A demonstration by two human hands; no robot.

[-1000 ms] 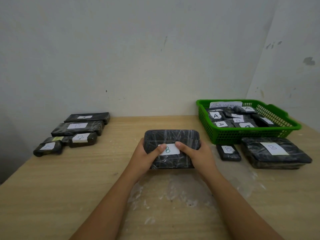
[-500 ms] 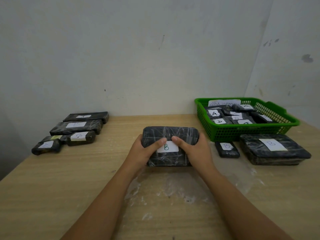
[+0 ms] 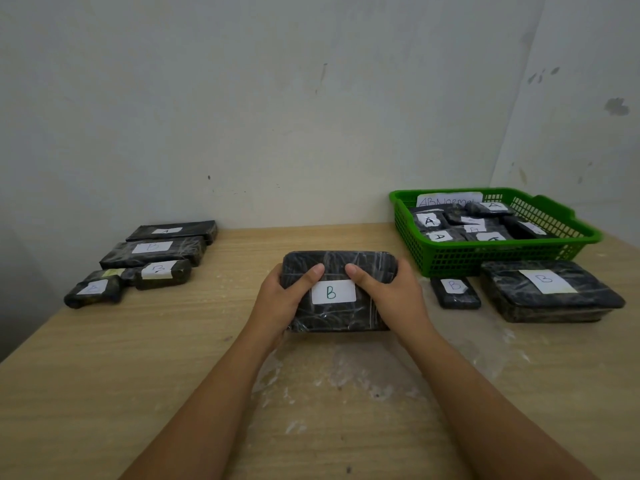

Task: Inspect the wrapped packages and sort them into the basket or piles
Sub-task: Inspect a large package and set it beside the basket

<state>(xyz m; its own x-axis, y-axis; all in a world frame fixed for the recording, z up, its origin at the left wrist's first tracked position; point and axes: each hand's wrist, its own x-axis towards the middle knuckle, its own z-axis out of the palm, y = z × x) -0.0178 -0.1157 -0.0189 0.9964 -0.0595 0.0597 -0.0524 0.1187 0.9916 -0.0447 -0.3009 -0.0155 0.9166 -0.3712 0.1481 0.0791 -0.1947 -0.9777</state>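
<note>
Held package: a black, film-wrapped package (image 3: 337, 271) with a white label marked "B" (image 3: 333, 292), at the centre of the desk (image 3: 104, 375); whether its underside touches the surface cannot be told.
Left hand: the left hand (image 3: 280, 303) grips the package's left end, thumb laid across the top face just beside the label.
Right hand: the right hand (image 3: 394, 299) grips the right end in mirror fashion, thumb on the top face beside the label's upper right corner.
Basket: a green basket (image 3: 450, 261) at the far right of the desk, holding several wrapped packages, several of them labelled "A", with a paper sign (image 3: 446, 199) against its back wall; the handwriting is only partly legible.
Right pile: a small package marked "B" (image 3: 455, 292) and a large flat package marked "B" (image 3: 550, 289) lie side by side on the desk just in front of the basket.
Left pile: a group of wrapped packages (image 3: 152, 252) lies at the far left of the desk, well apart from the hands; the rear one is marked "A", and the next two are marked "B".
Desk surface: pale wood grain with whitish scuffed patches (image 3: 346, 368) between the forearms.
</note>
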